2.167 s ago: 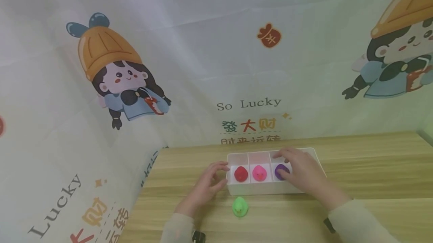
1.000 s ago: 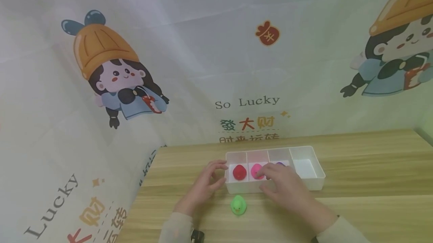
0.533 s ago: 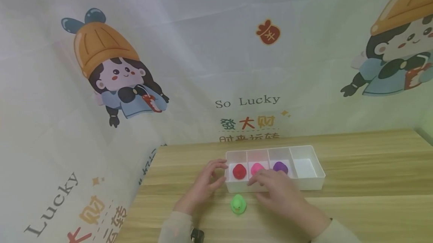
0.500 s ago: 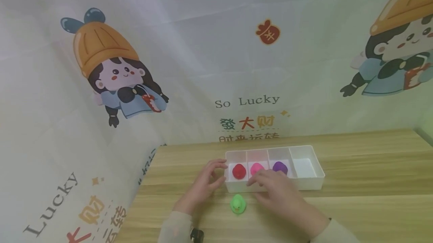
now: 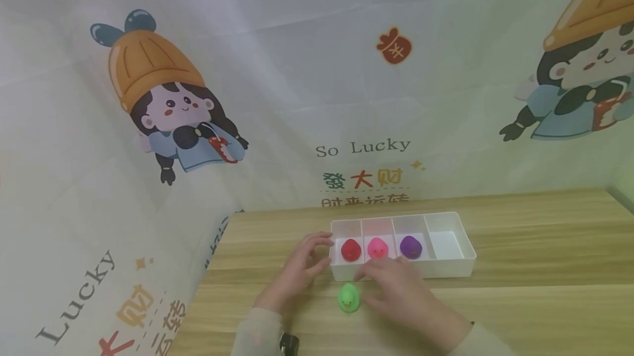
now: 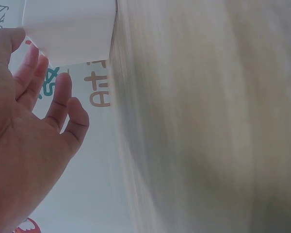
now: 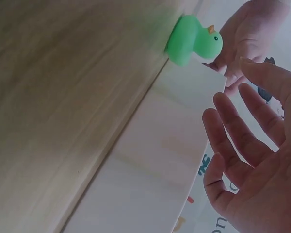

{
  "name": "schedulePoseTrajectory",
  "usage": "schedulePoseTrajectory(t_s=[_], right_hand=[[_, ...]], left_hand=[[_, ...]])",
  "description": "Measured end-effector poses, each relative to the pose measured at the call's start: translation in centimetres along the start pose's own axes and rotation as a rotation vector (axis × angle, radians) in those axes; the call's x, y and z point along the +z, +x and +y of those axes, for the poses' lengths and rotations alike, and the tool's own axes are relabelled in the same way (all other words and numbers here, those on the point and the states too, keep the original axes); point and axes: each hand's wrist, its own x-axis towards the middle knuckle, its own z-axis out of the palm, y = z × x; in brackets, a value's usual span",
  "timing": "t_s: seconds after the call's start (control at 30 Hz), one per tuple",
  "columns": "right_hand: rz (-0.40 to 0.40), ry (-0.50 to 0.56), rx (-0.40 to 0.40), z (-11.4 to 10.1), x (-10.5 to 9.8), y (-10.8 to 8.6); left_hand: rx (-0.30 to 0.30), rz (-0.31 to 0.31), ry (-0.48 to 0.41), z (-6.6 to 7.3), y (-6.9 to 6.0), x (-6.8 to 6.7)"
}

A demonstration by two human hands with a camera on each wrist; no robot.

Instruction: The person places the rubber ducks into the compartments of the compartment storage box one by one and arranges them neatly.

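A white box [image 5: 401,272] with a row of compartments stands on the table. From left to right it holds a red toy duck [image 5: 351,250], a pink toy duck [image 5: 378,248] and a purple toy duck [image 5: 410,247]; the rightmost compartment is bare. My left hand [image 5: 302,268] touches the box's left end with spread, lightly bent fingers; the left wrist view shows thumb and fingertips at that end [image 6: 68,34]. In front of the box sits a green rubber duck [image 5: 349,298]. Just right of it hovers my right hand [image 5: 403,295], fingers spread and holding nothing, apart from the duck [image 7: 184,41].
The wooden table [image 5: 535,246] extends to both sides of the box. A printed cloth [image 5: 297,70] with cartoon figures and lettering hangs behind it and along the left side. A small black device [image 5: 289,344] sits at my left wrist.
My right hand has come away from the purple duck in the third compartment, moving left and toward me to the green duck. My left hand has stayed at the box's left end.
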Motion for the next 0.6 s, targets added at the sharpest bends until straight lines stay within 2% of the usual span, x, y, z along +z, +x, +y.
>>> schedulePoseTrajectory(t_s=[0.3,0.6], right_hand=[[-0.019,-0.021,-0.041,-0.9,0.6,0.1],[-0.039,-0.008,-0.037,-1.1,1.1,0.1]], left_hand=[[-0.005,0.001,-0.007,0.2,0.0,0.0],[0.013,-0.001,-0.012,0.2,0.2,0.0]])
